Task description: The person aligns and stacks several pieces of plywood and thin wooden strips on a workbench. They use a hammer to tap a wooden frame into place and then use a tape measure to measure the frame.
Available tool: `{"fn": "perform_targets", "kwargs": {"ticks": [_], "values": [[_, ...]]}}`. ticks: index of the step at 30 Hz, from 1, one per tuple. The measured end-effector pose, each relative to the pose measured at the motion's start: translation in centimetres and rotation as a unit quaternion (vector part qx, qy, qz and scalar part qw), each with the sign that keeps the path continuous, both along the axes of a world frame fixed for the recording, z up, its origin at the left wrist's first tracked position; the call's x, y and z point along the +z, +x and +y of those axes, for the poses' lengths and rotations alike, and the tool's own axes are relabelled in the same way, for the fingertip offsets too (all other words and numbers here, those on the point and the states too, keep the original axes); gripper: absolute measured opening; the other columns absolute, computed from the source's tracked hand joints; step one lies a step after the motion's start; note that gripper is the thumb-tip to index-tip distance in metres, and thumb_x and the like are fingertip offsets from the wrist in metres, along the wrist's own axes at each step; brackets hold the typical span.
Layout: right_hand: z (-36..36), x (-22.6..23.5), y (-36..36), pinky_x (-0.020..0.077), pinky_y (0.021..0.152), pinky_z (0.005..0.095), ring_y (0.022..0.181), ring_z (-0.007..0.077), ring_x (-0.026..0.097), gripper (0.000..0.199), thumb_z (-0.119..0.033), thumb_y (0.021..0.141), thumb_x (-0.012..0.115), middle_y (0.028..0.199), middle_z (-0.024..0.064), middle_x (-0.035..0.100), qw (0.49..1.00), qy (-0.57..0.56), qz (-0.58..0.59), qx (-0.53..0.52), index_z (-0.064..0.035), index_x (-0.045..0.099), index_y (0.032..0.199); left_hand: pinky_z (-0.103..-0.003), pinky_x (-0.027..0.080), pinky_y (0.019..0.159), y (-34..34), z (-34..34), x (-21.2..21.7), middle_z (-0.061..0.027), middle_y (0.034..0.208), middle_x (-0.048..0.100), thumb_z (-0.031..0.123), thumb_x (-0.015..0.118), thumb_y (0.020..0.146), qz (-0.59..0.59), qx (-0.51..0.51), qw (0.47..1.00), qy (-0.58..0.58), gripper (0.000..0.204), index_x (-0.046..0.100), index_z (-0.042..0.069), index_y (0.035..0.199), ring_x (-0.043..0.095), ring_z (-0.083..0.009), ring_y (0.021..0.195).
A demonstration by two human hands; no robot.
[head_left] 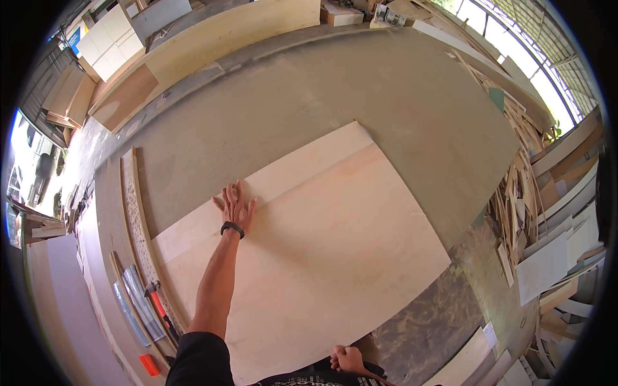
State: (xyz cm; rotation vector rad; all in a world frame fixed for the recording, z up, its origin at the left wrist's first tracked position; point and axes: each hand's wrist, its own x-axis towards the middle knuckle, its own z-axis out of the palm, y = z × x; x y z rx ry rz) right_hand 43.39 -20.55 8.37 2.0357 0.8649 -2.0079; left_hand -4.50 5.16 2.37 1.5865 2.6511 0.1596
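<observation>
On the left hand (237, 210) the fingers are splayed and released, lying flat upon a large, pale, thin wooden sheet (335, 257), which spreads rightward and bodyward from them over the broad grey-brown counter (322, 83). On the right hand (349, 359), fingers curl near its closest edge; whether they're grasping anything, I cannot tell. It looks light, flexible, easily split: best held by opposite edges.

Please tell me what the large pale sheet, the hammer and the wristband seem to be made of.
Large pale sheet: probably thin plywood or veneer, matte and unfinished, from its faintly mottled, woody tone.
Hammer: the dark head looks metal; the red-and-black handle suggests plastic or rubber coating.
Wristband: black, perhaps rubber or plastic, but too small to be sure.
</observation>
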Motion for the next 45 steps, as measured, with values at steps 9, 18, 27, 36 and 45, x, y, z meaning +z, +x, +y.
{"fn": "perform_targets", "kwargs": {"ticks": [9,18,27,36,45], "values": [[0.0,-1.1,-0.5,0.048,0.05,0.0283,0.053,0.0126,0.062,0.032,-0.02,0.101,0.058,0.073,0.0111,0.07,0.999,0.04,-0.034,0.008,0.0103,0.068,0.104,-0.071,0.004,0.117,-0.5,-0.1,-0.9,-0.0172,0.156,0.021,0.059,0.032,0.1,0.007,0.004,1.0,0.001,0.078,0.02,0.01,0.159,0.023,-0.0387,0.145],[0.9,-0.9,-1.3,0.0484,0.051,0.0291,0.053,0.0122,0.061,0.032,-0.019,0.1,0.057,0.074,0.0113,0.071,0.999,0.026,-0.038,0.017,0.0105,0.069,0.101,-0.071,0.004,0.116,-1.3,0.4,-1.0,-0.0175,0.154,0.022,0.06,0.03,0.1,0.003,0.004,1.0,0.009,0.077,0.021,0.011,0.159,0.024,-0.0391,0.144],[1.3,-2.6,-2.4,0.0493,0.053,0.0297,0.054,0.0123,0.063,0.04,-0.026,0.101,0.054,0.067,0.007,0.07,0.998,0.041,0.003,0.044,0.0025,0.068,0.077,-0.071,0.005,0.116,-3.5,1.9,-1.7,-0.021,0.157,0.021,0.061,0.029,0.1,0.014,0.001,1.0,0.006,0.078,0.019,0.012,0.16,0.023,-0.0417,0.145],[4.2,-1.8,-5.9,0.0429,0.044,0.029,0.047,0.012,0.056,0.038,-0.024,0.103,0.053,0.068,0.0081,0.067,1.0,-0.007,0.024,-0.002,0.0046,0.066,0.082,-0.072,0.005,0.116,-6.4,4.2,-1.3,-0.0189,0.157,0.021,0.059,0.03,0.1,0.009,-0.002,1.0,0.008,0.077,0.018,0.012,0.16,0.023,-0.0402,0.145],[6.9,-1.5,-9.2,0.0376,0.039,0.0251,0.049,0.012,0.057,0.032,-0.02,0.104,0.052,0.074,0.0141,0.067,0.996,-0.024,0.025,-0.076,0.0065,0.065,0.092,-0.07,0.004,0.117,-9.7,6.7,-1.8,-0.0188,0.16,0.024,0.06,0.033,0.1,-0.001,0.014,1.0,0.013,0.077,0.021,0.013,0.16,0.023,-0.0401,0.148]]}}
